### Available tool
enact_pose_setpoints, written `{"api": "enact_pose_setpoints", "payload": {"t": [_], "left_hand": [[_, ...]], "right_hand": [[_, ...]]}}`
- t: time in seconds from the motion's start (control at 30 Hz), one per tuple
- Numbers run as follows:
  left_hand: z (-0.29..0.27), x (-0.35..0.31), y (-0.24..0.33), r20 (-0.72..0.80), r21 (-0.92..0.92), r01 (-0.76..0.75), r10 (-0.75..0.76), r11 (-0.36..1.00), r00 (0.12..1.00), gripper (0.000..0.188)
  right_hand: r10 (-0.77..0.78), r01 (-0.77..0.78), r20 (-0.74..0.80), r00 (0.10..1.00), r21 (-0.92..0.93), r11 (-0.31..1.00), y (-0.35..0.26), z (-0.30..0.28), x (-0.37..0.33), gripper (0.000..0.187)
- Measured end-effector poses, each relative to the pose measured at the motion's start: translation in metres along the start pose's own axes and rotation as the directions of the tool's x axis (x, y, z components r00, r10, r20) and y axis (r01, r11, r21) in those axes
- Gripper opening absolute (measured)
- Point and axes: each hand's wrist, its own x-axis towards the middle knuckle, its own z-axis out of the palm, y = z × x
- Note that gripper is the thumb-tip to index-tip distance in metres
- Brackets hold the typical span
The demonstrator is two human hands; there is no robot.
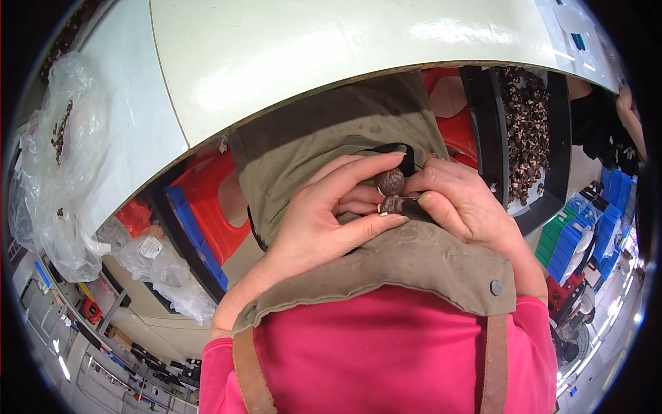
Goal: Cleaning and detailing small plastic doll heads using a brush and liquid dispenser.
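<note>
My left hand [324,214] is closed round a dark brown, ribbed round piece [389,183], held between its fingertips. Just below it, by the left thumb, sits a smaller brown ribbed piece [392,205] with a pale tip; whether the two are joined I cannot tell. The fingers of my right hand [458,200] are pinched together close on the right side of these pieces. A thin metal piece [412,199] shows at its fingertips, the rest of it hidden. Both hands are over my lap, in front of an olive-brown apron [441,252].
A white table [345,34] curves across the front. At right, a black tray [491,131] holds many small brown pieces [527,131] with pinkish bits. Clear plastic bags [76,207] lie at left. Red stools [207,200] and blue bins [610,214] stand around; another person's arm [629,117] shows far right.
</note>
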Motion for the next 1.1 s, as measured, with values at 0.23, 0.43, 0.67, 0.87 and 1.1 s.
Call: {"api": "enact_pose_setpoints", "payload": {"t": [0.23,0.43,0.67,0.87,1.1], "left_hand": [[-0.0005,-0.0001,0.0015,0.009,0.002,0.003,-0.003,1.000,1.000,0.053],[-0.0018,-0.0011,-0.0019,0.019,0.023,-0.056,0.056,0.998,0.998,0.051],[-0.0007,-0.0011,-0.0043,0.003,0.028,-0.064,0.064,0.998,0.998,0.050],[0.0002,-0.0007,-0.0055,-0.013,0.000,-0.033,0.033,0.999,0.999,0.050],[0.0012,-0.0011,-0.0039,-0.017,-0.058,0.010,-0.011,0.998,1.000,0.051]], "right_hand": [[-0.021,0.021,0.002,1.000,-0.002,1.000,-0.0008,0.0002,0.0005,0.026],[-0.022,0.022,0.017,1.000,-0.018,1.000,-0.0055,-0.0027,0.0017,0.023],[-0.034,0.033,-0.014,0.999,-0.089,0.996,-0.0063,-0.0023,0.0011,0.021],[-0.015,0.009,-0.043,0.999,-0.144,0.989,-0.0074,-0.0003,0.0009,0.021],[-0.058,0.039,-0.111,0.992,-0.166,0.985,-0.0049,0.0027,0.0018,0.020]]}}
